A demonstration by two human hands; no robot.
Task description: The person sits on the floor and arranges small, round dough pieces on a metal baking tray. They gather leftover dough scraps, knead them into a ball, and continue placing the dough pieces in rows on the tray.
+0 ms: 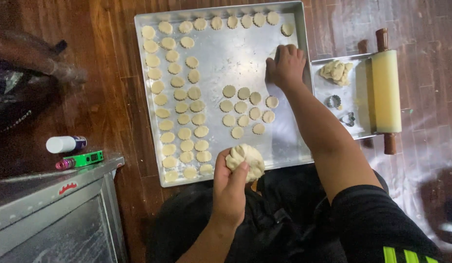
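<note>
A large metal baking tray (240, 53) lies on the wooden floor, with several small round scalloped dough discs (187, 117) set in rows along its left and top sides and a cluster (245, 109) in the middle. My left hand (229, 190) holds a lump of pale dough (245, 159) above the tray's near edge. My right hand (286, 65) reaches to the tray's right side, fingers pressed down on the metal near a dough disc; what is under the fingers is hidden.
A smaller metal tray (355, 112) to the right holds a dough scrap (336, 71), two small metal cutters (334, 101) and a cream rolling pin (386, 90) with brown handles. A metal cabinet (55, 204) at lower left carries a white tube (65, 144) and a green lighter (85, 159).
</note>
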